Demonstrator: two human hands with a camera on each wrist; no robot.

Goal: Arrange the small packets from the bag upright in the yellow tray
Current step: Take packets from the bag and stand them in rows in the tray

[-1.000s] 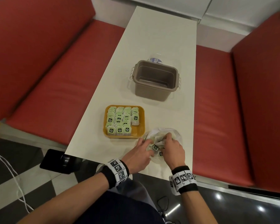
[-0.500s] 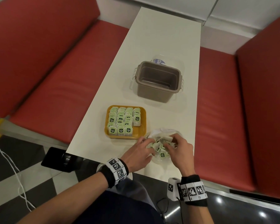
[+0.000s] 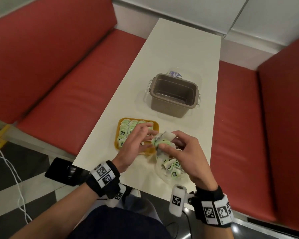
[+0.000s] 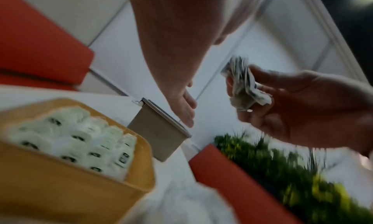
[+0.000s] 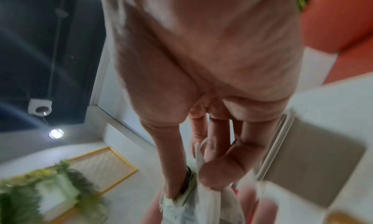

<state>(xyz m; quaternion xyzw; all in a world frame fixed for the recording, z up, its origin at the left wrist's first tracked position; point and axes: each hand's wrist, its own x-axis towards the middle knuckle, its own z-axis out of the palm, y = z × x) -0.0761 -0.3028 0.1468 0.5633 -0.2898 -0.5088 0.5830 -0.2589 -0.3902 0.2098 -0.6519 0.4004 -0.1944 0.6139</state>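
A person sits at the near end of a long white bench (image 3: 176, 54), with red padded seats along both of its sides. The right hand (image 3: 183, 152) is raised just above the near edge and pinches a small bundle of green and white packets (image 3: 162, 141) between thumb and fingers; in the left wrist view the bundle shows as a thin stack on edge. The left hand (image 3: 135, 142) hovers over the near right part of the yellow tray (image 3: 118, 131), fingers spread and relaxed, gripping nothing, its fingertips close to the bundle. The yellow tray sits near the left edge of the bench, and it is mostly filled with rows of packets standing upright; the strip along its right side is hidden by the left hand. Just right of the tray, close to the near edge, lies a crumpled clear plastic bag (image 3: 162, 171) with more loose packets (image 3: 173, 167) lying inside it, under the right hand. Farther up the bench, toward the right edge, stands an open brown plastic tub (image 3: 173, 100), and a round blue-printed lid or disc (image 3: 175, 74) peeks out behind its far rim. Both wrists wear black bands with black-and-white square markers. Both wrist views are blurred, so finer detail of the fingers cannot be told.
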